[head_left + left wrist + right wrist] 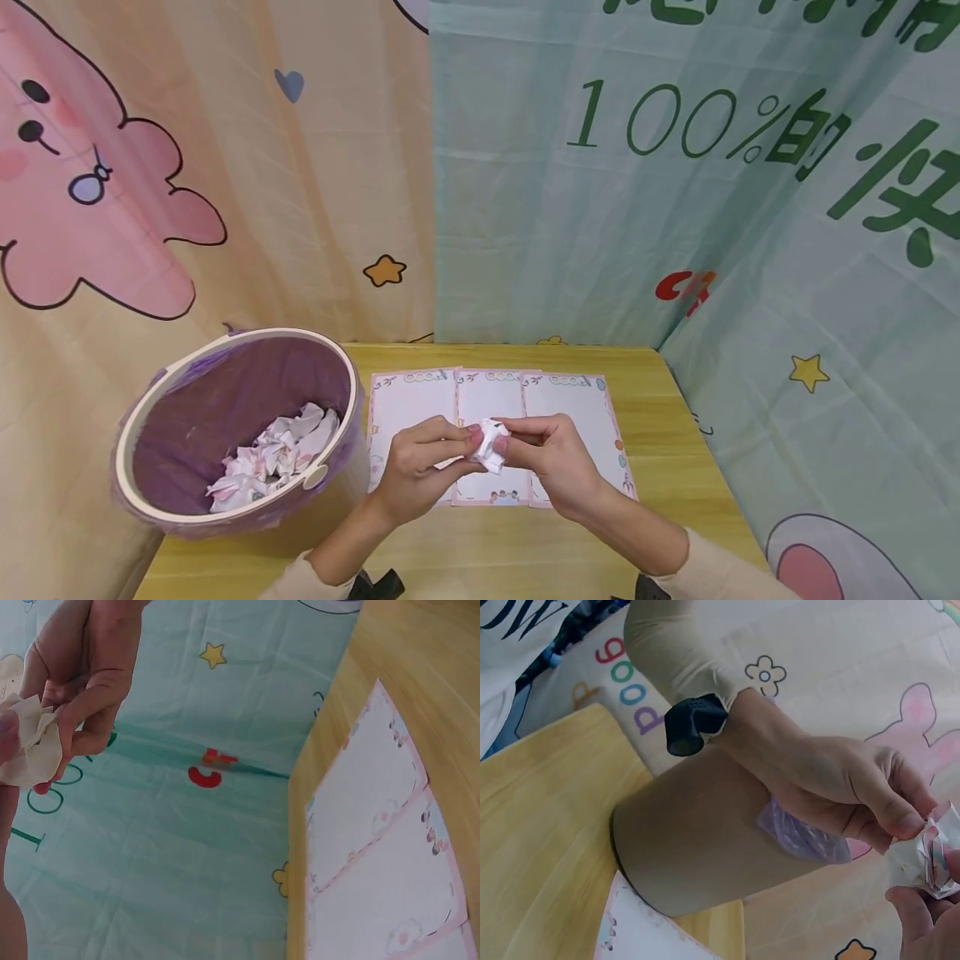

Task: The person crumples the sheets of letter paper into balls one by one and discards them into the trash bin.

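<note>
Above the flat sheets [491, 396]: small wad of paper [490, 450] — left hand [420, 462] and right hand [561, 467] pinch it between thumbs and fingertips
Bin [694, 832] at nine o'clock: crumpled papers [281, 454] lie inside, seemingly finished
Sheets toward twelve: three lie uncrumpled — apparently left to do

- Head view: soft, even light; the bin [316, 477] shades the table [300, 533] beside it.
- Left wrist view: dimmer, crumpled paper [41, 756] dull.
- Right wrist view: slightly soft, sleeve [664, 652] partly washed out.
</note>
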`<control>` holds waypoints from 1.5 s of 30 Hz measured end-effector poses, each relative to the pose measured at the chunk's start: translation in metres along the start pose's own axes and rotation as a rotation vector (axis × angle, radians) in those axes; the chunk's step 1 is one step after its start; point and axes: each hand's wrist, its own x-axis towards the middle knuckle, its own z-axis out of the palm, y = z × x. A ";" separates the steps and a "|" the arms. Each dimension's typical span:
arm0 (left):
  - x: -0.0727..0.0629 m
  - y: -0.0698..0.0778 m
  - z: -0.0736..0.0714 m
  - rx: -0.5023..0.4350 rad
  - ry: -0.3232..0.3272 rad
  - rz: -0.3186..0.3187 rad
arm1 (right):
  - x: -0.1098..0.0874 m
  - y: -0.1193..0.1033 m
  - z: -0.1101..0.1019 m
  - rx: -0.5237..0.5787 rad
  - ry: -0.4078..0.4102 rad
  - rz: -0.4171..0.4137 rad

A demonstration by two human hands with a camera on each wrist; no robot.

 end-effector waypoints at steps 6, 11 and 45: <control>-0.003 0.003 0.000 -0.299 0.129 -0.376 | -0.001 -0.005 0.002 -0.232 -0.012 -0.136; -0.003 0.003 -0.006 -0.416 0.168 -0.460 | 0.001 -0.001 0.004 -0.424 -0.039 -0.401; 0.005 0.018 -0.021 -0.586 0.138 -1.045 | 0.022 -0.002 -0.011 -0.958 -0.263 -0.935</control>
